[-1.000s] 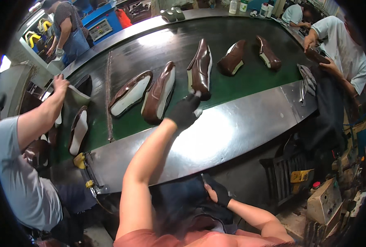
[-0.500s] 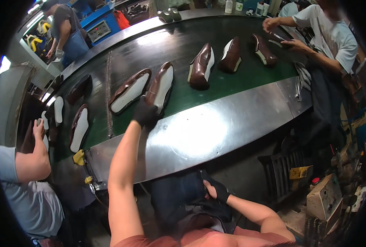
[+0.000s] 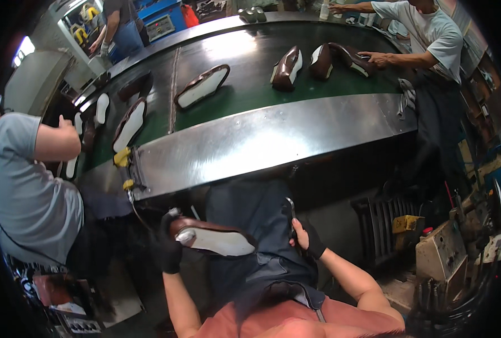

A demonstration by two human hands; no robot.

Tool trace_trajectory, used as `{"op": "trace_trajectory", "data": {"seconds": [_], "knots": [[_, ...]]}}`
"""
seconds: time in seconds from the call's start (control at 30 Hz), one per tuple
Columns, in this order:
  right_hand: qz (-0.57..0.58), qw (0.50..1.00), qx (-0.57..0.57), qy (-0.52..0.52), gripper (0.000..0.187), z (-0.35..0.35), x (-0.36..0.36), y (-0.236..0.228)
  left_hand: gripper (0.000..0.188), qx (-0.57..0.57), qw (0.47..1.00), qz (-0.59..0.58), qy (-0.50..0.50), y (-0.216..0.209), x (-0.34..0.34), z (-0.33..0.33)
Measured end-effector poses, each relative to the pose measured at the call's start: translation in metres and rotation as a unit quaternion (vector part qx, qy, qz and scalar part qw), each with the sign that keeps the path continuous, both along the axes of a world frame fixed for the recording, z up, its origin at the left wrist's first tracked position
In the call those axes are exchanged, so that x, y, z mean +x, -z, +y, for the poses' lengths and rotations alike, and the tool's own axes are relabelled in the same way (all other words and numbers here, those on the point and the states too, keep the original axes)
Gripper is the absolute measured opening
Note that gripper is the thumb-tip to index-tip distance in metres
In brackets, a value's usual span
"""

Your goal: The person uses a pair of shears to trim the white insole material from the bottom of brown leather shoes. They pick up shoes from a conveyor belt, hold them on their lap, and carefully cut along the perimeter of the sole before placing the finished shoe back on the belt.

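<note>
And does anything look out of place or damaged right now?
One thing: a crumpled grey cloth lies bunched at the right end of the metal ledge, as if casually left there. The brown shoe in the left hand shows no obvious damage, and I see no spill.

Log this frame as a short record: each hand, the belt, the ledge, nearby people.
left hand: black glove, grips the held shoe at one end, pale sole toward the camera
right hand: black glove, holds a metal hand tool, exact kind unclear
belt: dark green, carries several brown shoes
ledge: bare metal, yellow fitting at its left end
right co-worker: one hand at a shoe on the belt
left co-worker: beside the belt
</note>
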State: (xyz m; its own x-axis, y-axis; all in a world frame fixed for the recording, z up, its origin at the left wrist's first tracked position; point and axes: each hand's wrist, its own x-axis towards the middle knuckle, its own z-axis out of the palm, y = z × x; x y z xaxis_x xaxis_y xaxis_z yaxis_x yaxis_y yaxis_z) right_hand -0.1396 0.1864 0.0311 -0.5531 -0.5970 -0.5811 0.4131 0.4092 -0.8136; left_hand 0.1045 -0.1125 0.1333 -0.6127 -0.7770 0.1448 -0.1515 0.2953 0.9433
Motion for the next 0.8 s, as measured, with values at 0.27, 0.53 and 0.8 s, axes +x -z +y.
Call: {"op": "trace_trajectory", "data": {"seconds": [0.27,0.53,0.8], "knots": [[0.070,0.989,-0.110,-0.070,0.054,0.001,0.020,-0.098,0.035,-0.137,0.968,0.038,0.207,-0.025,-0.117,0.031],[0.013,0.977,-0.171,-0.130,0.045,-0.023,0.041,-0.097,0.077,0.257,0.892,0.190,0.319,0.048,-0.181,0.009],[0.030,0.968,-0.097,-0.228,0.050,-0.065,0.036,-0.119,0.078,0.119,0.944,0.165,0.260,0.026,-0.161,0.030]]}}
